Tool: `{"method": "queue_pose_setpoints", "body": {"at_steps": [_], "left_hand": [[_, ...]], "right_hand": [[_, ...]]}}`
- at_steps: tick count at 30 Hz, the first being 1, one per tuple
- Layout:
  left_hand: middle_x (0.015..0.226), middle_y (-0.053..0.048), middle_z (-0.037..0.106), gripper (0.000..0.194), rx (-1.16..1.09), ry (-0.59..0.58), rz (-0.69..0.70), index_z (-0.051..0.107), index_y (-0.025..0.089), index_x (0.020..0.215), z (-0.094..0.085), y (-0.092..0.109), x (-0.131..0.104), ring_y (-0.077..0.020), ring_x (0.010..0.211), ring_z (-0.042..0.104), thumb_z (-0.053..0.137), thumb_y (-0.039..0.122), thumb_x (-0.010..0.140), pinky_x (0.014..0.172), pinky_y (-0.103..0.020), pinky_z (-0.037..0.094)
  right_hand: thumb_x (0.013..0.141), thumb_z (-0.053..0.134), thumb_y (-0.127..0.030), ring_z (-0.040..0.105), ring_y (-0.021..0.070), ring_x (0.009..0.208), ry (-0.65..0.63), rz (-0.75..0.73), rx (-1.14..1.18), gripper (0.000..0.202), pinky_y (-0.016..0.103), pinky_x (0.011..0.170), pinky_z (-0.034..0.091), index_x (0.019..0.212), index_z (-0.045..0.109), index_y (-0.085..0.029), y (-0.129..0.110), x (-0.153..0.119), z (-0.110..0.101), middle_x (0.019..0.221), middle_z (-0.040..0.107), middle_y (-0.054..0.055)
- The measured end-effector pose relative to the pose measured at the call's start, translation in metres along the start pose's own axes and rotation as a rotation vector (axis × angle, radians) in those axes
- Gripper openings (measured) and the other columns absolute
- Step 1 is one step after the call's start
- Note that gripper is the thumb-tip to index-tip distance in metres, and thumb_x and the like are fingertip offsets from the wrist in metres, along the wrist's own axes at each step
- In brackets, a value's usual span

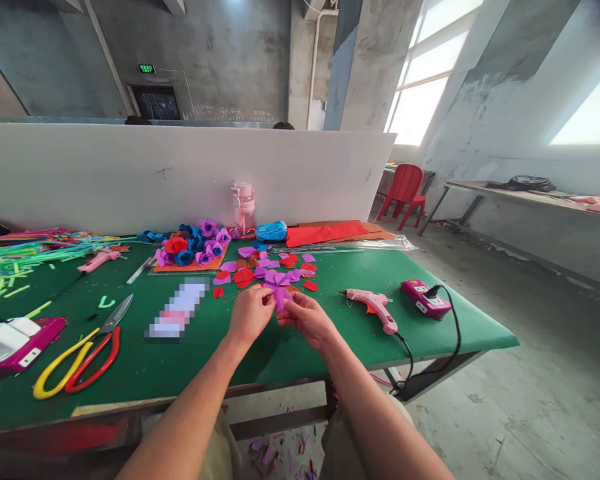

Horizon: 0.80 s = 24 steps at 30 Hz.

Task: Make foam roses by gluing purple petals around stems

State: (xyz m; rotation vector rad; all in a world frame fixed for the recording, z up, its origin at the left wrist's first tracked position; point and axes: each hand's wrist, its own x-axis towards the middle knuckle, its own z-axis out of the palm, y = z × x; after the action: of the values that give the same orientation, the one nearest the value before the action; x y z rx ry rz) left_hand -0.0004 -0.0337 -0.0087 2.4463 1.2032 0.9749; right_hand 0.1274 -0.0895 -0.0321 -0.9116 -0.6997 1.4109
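Head view: A person's left hand and right hand, each grip pinched closed on a purple petal piece, hold it over the green bench (a pink glue gun lies to the right), near scattered red and purple cutouts.

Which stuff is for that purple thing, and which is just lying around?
Seem part of the job:
purple piece, in left hand and right hand
loose cut pieces
flowers
pink glue gun on the right
scissors, maybe

Probably just lying about:
pink bottle
red chair
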Motion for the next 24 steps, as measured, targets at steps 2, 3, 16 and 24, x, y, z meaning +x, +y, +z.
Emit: {"method": "queue_pose_setpoints", "body": {"at_steps": [2, 3, 16, 24], "left_hand": [[0.061, -0.003, 0.057, 0.02, -0.006, 0.005, 0.001, 0.065, 0.016, 0.063, 0.001, -0.001, 0.0, -0.0112, 0.056, 0.048, 0.051, 0.016, 0.076, 0.055, -0.023, 0.031], [0.061, -0.003, 0.057, 0.02, -0.023, 0.006, -0.007, 0.066, 0.016, 0.064, 0.002, -0.001, 0.0, -0.0113, 0.056, 0.049, 0.05, 0.016, 0.076, 0.056, -0.023, 0.031], [0.068, 0.004, 0.049, 0.043, -0.911, -0.319, -0.439, 0.06, 0.016, 0.106, -0.012, 0.006, 0.002, -0.0015, 0.041, 0.031, 0.064, 0.031, 0.066, 0.036, -0.017, 0.019], [0.064, 0.006, 0.046, 0.043, -0.971, -0.327, -0.507, 0.059, 0.015, 0.102, -0.01, 0.0, 0.004, 0.0009, 0.036, 0.025, 0.067, 0.023, 0.061, 0.034, -0.017, 0.014]], "right_hand": [[0.058, 0.078, -0.035, 0.059, 0.0086, 0.053, 0.019, -0.022, -0.016, 0.032, 0.021, 0.054, 0.053, 0.074, 0.057, -0.016, 0.001, 0.001, 0.0, 0.059, 0.061, -0.002], [0.057, 0.078, -0.034, 0.059, 0.0084, 0.053, 0.034, -0.035, -0.027, 0.031, 0.02, 0.053, 0.052, 0.072, 0.057, -0.016, 0.001, 0.002, 0.0, 0.059, 0.061, -0.002], [0.054, 0.078, -0.031, 0.05, 0.0041, 0.042, 0.03, 0.031, 0.073, 0.031, 0.017, 0.047, 0.049, 0.069, 0.055, -0.016, -0.001, 0.001, -0.002, 0.054, 0.056, -0.005], [0.057, 0.076, -0.032, 0.056, 0.0095, 0.047, 0.165, -0.057, -0.035, 0.03, 0.021, 0.047, 0.049, 0.069, 0.053, -0.018, 0.006, 0.011, -0.006, 0.053, 0.059, -0.002]]}}
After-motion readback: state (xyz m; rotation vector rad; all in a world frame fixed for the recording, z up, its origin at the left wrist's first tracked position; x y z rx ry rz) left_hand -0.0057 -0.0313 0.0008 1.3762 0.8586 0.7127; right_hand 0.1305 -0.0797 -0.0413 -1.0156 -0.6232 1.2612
